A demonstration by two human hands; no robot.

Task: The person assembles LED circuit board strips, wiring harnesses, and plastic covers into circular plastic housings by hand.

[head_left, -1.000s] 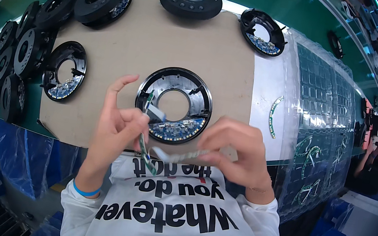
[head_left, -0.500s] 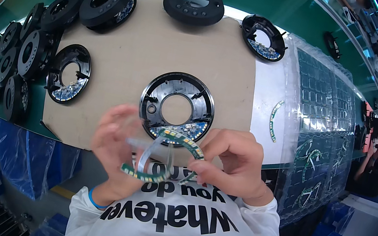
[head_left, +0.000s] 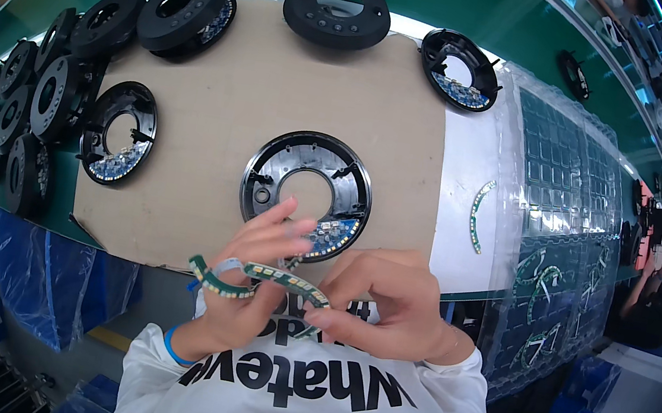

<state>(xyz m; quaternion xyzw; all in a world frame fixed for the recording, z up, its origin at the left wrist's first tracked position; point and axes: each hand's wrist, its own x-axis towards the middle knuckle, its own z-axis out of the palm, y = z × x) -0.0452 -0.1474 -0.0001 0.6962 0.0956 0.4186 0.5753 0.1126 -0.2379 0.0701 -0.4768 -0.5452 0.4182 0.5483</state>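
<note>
Two curved green circuit strips with small light squares, one (head_left: 284, 277) and another (head_left: 215, 282), hang together, a pale flat cable (head_left: 229, 266) running between them. My right hand (head_left: 393, 304) pinches the right end of the strips between thumb and fingers. Behind and beneath them is my left hand (head_left: 243, 310), its fingers stretched out and apart, the strips lying across its palm side. Just beyond my fingertips, a round black housing (head_left: 259, 164) lies on the brown board, open side up, with a blue circuit board (head_left: 334, 238) in its near right part, partly covered by my fingers.
Another open housing (head_left: 96, 119) lies to the left, and one (head_left: 486, 66) at the far right. Several black round units (head_left: 56, 95) crowd the left side; one (head_left: 335, 28) stands at the back. A loose curved strip (head_left: 478, 218) rests beside plastic trays (head_left: 566, 189).
My left hand has moved right and inward, its fingers now over the housing's near edge. The strips have turned flatter and come closer together. My right hand keeps its pinch, slightly lower.
</note>
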